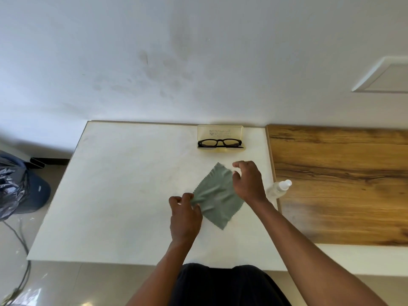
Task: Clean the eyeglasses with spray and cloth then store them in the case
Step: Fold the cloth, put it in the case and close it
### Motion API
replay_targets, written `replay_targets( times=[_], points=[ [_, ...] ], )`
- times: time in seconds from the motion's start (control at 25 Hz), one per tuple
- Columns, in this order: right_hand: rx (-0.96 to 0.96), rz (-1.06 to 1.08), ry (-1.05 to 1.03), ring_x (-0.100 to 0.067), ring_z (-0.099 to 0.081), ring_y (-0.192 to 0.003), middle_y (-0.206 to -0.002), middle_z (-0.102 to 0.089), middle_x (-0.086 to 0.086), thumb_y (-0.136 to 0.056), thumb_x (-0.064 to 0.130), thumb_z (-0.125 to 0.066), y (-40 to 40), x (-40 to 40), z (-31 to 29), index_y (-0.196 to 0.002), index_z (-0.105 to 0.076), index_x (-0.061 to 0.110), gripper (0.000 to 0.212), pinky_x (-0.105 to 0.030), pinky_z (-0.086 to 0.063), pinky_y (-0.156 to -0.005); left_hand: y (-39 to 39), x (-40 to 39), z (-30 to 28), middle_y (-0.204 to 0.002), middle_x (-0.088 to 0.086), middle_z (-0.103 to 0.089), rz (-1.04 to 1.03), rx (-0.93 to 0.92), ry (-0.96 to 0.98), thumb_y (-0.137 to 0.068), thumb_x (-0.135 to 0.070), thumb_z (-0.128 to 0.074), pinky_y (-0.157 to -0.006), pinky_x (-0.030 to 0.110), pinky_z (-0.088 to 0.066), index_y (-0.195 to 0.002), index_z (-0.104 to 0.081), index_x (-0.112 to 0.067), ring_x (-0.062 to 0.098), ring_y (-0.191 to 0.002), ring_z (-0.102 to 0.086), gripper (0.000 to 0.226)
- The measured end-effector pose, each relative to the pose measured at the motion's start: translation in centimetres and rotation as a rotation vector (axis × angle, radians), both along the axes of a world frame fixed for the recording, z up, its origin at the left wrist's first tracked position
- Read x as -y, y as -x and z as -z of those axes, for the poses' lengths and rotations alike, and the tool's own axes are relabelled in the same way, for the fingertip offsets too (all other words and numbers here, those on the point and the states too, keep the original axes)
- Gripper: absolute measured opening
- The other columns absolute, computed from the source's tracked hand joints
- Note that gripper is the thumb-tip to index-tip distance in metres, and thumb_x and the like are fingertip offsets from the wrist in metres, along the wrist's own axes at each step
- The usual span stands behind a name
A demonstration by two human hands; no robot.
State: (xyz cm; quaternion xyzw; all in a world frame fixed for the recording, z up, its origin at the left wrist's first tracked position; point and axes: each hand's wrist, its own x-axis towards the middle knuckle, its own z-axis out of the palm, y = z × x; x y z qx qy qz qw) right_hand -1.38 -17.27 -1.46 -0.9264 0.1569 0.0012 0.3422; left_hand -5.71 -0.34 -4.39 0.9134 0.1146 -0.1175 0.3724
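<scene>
Step in hand looks like the cloth handling, either laying it out or picking it up; glasses already sit in the open case, so I can't tell from this alone whether cleaning is done or not started.

Left hand (185,214): fingers curled, pinching the left corner of the green cloth (215,196) between thumb and fingertips; that grip is closed on fabric, nothing else in it.

Right hand (248,184): fingers loosely curled over the cloth's right edge; thumb and index form a small gap just above the fabric; can't tell whether it actually has hold of the cloth or only hovers at the edge.

Cloth lies mostly flat on the white worktop (123,195), diamond-oriented, wrinkled near the left-hand pinch.

Eyeglasses (219,143): black frame, resting in the open yellowish case (220,133) at the far edge of the worktop, against the wall; well apart from both hands, beyond the cloth's far corner; lid stands up behind them.

Spray bottle (279,188): clear, white cap, lying tilted at the seam between the white worktop and the wooden surface (342,184); just right of the right wrist.

Next move, my read: if cleaning is pending, right hand reaches forward for the glasses or sideways for the bottle; if done, case lid needs closing.

Black bag (13,184) on the floor at left; irrelevant.
</scene>
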Motion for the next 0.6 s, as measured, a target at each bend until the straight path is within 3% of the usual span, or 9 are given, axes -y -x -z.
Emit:
replay_targets(
  times=[0.08,0.2,0.28,0.36,0.48,0.6],
  points=[
    [0.021,0.045,0.036,-0.033,-0.052,-0.107,-0.115,-0.054,-0.019,-0.087,0.002,-0.049,2.4,-0.6,1.2,-0.111,-0.057,0.0,0.026,-0.036,-0.042,-0.088,-0.3,0.0,-0.1,-0.122,0.008,-0.038,-0.015,0.087,-0.113,-0.089,-0.021,-0.053,-0.068,0.035,-0.044,-0.112,-0.055,-0.019,0.028,-0.091,-0.054,0.024],
    [-0.013,0.033,0.186,-0.035,-0.05,-0.11,-0.12,-0.053,-0.019,-0.088,0.014,-0.053,5.5,-2.0,2.8,-0.119,-0.052,0.002,0.033,-0.04,-0.044,-0.088,-2.1,0.6,0.2,-0.137,0.001,-0.038,0.258,0.206,-0.233,-0.089,-0.015,-0.049,-0.089,0.041,-0.033,-0.12,-0.053,-0.025,0.029,-0.119,-0.035,0.033],
    [-0.096,-0.009,0.241,-0.032,-0.039,-0.128,-0.139,-0.042,-0.017,-0.09,0.033,-0.051,6.7,-3.2,3.4,-0.134,-0.039,0.005,0.053,-0.041,-0.034,-0.102,-3.8,1.0,0.4,-0.15,-0.009,-0.024,0.486,0.153,-0.314,-0.09,-0.012,-0.039,-0.098,0.046,-0.022,-0.133,-0.037,-0.035,0.026,-0.132,-0.017,0.049],
    [-0.209,-0.067,0.249,-0.024,-0.015,-0.142,-0.154,-0.018,-0.01,-0.09,0.051,-0.043,7.2,-3.8,4.2,-0.144,-0.017,0.009,0.074,-0.04,-0.015,-0.114,-5.3,0.9,0.8,-0.156,-0.013,-0.005,0.641,0.077,-0.441,-0.091,-0.013,-0.034,-0.103,0.053,-0.013,-0.14,-0.019,-0.044,0.027,-0.138,-0.001,0.06],
    [-0.283,-0.156,0.255,-0.02,0.003,-0.144,-0.157,0.002,-0.005,-0.087,0.059,-0.042,6.9,-3.0,4.7,-0.146,-0.002,0.012,0.086,-0.042,0.0,-0.115,-6.3,0.3,1.5,-0.155,-0.009,0.017,0.663,-0.018,-0.56,-0.096,-0.029,-0.03,-0.105,0.061,-0.002,-0.138,-0.002,-0.054,0.035,-0.139,0.014,0.057],
    [-0.323,-0.283,0.259,-0.02,0.008,-0.143,-0.157,0.009,-0.004,-0.085,0.059,-0.044,5.7,-1.4,4.4,-0.146,0.001,0.013,0.089,-0.047,0.004,-0.114,-5.6,-0.7,1.9,-0.154,-0.005,0.023,0.577,-0.078,-0.541,-0.096,-0.047,-0.022,-0.105,0.064,0.003,-0.136,0.006,-0.057,0.037,-0.138,0.017,0.05]
  ],
)
